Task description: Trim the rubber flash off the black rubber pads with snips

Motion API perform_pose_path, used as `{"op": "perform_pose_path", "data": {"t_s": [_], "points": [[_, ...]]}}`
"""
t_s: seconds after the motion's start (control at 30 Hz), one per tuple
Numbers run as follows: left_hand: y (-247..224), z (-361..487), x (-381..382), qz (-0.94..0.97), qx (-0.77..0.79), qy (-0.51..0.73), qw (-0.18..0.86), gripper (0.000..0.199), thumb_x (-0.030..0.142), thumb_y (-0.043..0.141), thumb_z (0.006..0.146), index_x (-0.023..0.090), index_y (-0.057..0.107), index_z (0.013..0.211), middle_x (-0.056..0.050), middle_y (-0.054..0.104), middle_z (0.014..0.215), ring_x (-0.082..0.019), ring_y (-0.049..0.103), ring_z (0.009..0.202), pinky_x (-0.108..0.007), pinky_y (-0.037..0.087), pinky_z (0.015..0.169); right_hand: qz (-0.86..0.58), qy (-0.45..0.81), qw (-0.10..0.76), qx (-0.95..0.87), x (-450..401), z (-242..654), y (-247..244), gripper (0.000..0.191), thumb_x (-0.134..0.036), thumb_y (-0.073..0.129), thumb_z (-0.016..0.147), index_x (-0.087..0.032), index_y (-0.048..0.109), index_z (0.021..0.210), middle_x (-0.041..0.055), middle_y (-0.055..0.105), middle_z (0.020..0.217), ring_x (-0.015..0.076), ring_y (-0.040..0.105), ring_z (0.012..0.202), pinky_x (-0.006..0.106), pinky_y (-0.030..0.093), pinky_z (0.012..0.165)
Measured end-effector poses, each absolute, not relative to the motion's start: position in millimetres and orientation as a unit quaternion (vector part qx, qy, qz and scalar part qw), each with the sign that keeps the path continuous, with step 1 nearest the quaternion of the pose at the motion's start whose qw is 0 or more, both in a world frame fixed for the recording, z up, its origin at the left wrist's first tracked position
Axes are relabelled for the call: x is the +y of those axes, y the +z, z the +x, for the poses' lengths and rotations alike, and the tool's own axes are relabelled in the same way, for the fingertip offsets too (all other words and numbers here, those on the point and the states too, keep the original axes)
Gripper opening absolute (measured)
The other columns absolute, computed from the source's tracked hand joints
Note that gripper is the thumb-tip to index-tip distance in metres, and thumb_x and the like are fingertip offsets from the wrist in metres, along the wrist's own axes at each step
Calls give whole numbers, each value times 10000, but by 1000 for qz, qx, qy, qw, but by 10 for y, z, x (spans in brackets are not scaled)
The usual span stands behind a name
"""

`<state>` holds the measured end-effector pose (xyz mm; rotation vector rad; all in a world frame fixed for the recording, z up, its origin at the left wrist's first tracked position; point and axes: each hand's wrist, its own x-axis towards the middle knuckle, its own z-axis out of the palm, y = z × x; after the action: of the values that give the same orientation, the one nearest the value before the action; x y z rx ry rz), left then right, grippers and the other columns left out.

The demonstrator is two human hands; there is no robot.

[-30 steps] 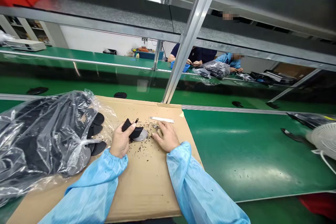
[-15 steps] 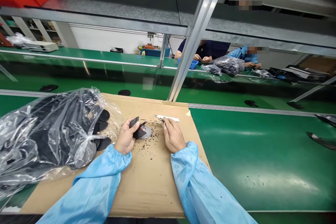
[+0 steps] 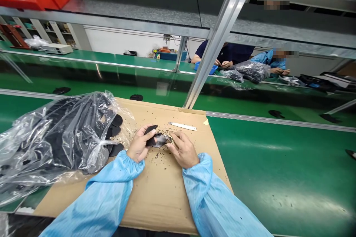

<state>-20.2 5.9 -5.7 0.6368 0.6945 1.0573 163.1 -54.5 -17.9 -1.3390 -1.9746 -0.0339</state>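
My left hand (image 3: 140,144) is closed round a thin black rounded piece (image 3: 151,135), the thumb pressed on its face. My right hand (image 3: 184,148) pinches a small shiny metal tool that looks like a nail clipper (image 3: 168,138). Its tip is at the right edge of the black piece; whether it bites into the edge I cannot tell. Just below the held piece lies a grey rounded disc (image 3: 159,141), partly hidden. Small black scraps are scattered on the brown cardboard (image 3: 158,200) under both hands. A slim silvery strip (image 3: 183,126) lies beyond my right hand.
A clear plastic bag (image 3: 75,133) full of black rounded pieces takes up the left, with several pieces (image 3: 117,120) spilling out. Past the cardboard, a metal post (image 3: 219,37) rises from the green bench (image 3: 272,177). Two people sit at the far bench behind bags.
My right hand has moved left, bringing the metal tool to the black piece in my left hand. The whole view has shifted slightly to the left.
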Motion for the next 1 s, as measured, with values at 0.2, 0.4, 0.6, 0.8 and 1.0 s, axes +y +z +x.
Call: {"op": "perform_pose_path", "data": {"t_s": [0.2, 0.4, 0.6, 0.8, 1.0], "points": [[-47, -202, 41, 302, 314, 483, 760, 531, 219, 820, 618, 170, 528, 1059, 5, 607, 803, -63, 558, 518, -182, 467, 512, -522, -23, 356, -775, -558, 1625, -168, 370, -388, 473, 944, -184, 581, 1233, 123, 603, 1036, 237, 581, 978, 382, 517, 872], [-51, -197, 29, 324, 309, 485, 751, 549, 253, 815, 632, 178, 504, 1079, -1, 612, 826, -68, 564, 534, -201, 490, 560, -526, -22, 363, -769, -562, 1640, -170, 371, -411, 459, 948, -199, 602, 1216, 119, 620, 1029, 226, 598, 946, 367, 527, 840], [-51, -191, 12, 363, 314, 496, 724, 583, 305, 808, 631, 182, 486, 1102, 5, 606, 816, -85, 576, 548, -218, 497, 564, -528, -14, 349, -774, -563, 1644, -164, 321, -380, 459, 955, -204, 625, 1166, 104, 661, 1027, 220, 623, 943, 362, 526, 865], [-33, -176, 9, 376, 329, 503, 705, 609, 322, 812, 607, 182, 493, 1106, 20, 582, 799, -86, 578, 555, -231, 505, 580, -532, 17, 358, -767, -579, 1620, -166, 306, -361, 463, 953, -210, 624, 1166, 95, 670, 992, 208, 640, 905, 344, 537, 844], [-20, -165, 4, 378, 318, 513, 703, 610, 334, 810, 614, 187, 477, 1103, 22, 582, 782, -89, 575, 550, -246, 517, 596, -526, 66, 392, -752, -583, 1598, -153, 290, -340, 485, 944, -210, 624, 1163, 81, 661, 967, 196, 633, 904, 328, 532, 831]]}}
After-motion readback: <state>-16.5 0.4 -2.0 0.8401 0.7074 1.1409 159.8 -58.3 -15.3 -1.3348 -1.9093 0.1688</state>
